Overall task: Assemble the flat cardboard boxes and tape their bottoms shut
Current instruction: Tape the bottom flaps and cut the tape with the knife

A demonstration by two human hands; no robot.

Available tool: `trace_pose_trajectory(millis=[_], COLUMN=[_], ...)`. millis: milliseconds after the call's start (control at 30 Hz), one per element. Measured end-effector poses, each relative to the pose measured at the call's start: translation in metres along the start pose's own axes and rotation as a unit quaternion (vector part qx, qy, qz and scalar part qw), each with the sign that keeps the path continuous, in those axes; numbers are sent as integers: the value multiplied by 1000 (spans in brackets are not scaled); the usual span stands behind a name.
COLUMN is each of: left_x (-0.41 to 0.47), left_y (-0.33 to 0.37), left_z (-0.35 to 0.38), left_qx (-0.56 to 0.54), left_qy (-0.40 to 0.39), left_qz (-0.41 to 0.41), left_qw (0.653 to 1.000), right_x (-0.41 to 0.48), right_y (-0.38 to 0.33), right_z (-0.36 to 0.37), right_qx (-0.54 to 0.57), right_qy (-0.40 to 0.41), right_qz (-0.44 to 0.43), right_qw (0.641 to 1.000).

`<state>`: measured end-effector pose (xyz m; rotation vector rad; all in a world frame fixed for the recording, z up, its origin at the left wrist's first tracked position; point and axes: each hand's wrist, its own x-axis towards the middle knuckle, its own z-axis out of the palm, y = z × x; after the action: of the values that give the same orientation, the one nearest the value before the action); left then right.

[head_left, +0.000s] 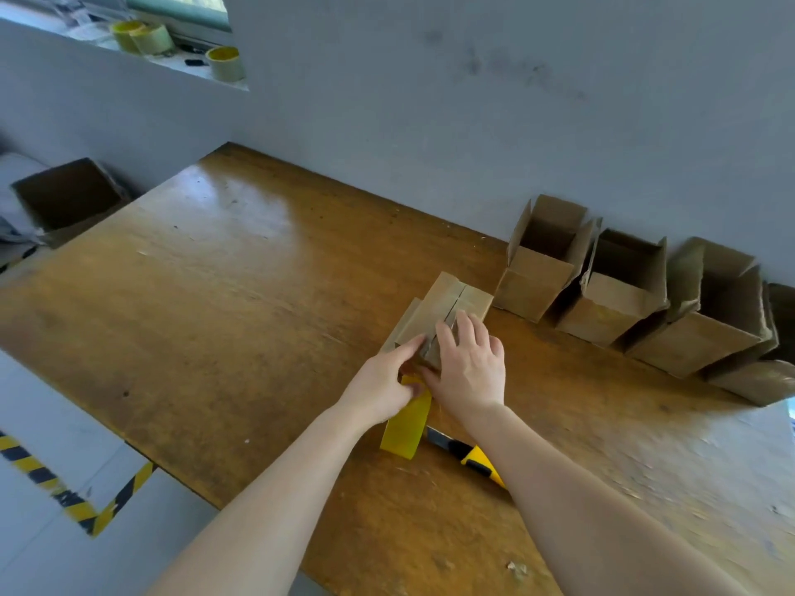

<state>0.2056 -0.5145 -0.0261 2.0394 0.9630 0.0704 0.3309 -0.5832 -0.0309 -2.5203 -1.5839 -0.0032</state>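
Observation:
A small cardboard box stands bottom up on the wooden table, its two bottom flaps closed with a seam down the middle. My right hand lies flat on the near end of the flaps, pressing on the seam. My left hand pinches at the box's near edge and holds a yellow roll of tape, which stands on the table just below both hands. A strip of tape seems to run onto the box under my fingers.
A yellow utility knife lies behind the tape roll, under my right forearm. Several assembled open boxes line the wall at right. An open box sits left of the table. Tape rolls rest on the window ledge.

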Motion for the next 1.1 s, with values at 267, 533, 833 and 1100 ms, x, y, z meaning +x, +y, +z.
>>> trace_pose_trajectory(millis=[267,533,833,1100], left_x=[7,-6,-34,-42], left_y=[7,4,-19,-40], left_z=[-6,-8,19,42], left_qx=[29,106,324,352], left_qy=[-30,-12,-25,-62], left_qz=[8,11,99,111], left_qw=[999,994,940,927], right_x=[9,11,3,-1], right_y=[-1,1,5,10], right_z=[-3,-7,-6,-7], right_qx=[-32,11,59,81], right_qy=[-6,-40,-58,-79], right_qz=[-11,-12,-16,-38], right_qw=[999,999,996,993])
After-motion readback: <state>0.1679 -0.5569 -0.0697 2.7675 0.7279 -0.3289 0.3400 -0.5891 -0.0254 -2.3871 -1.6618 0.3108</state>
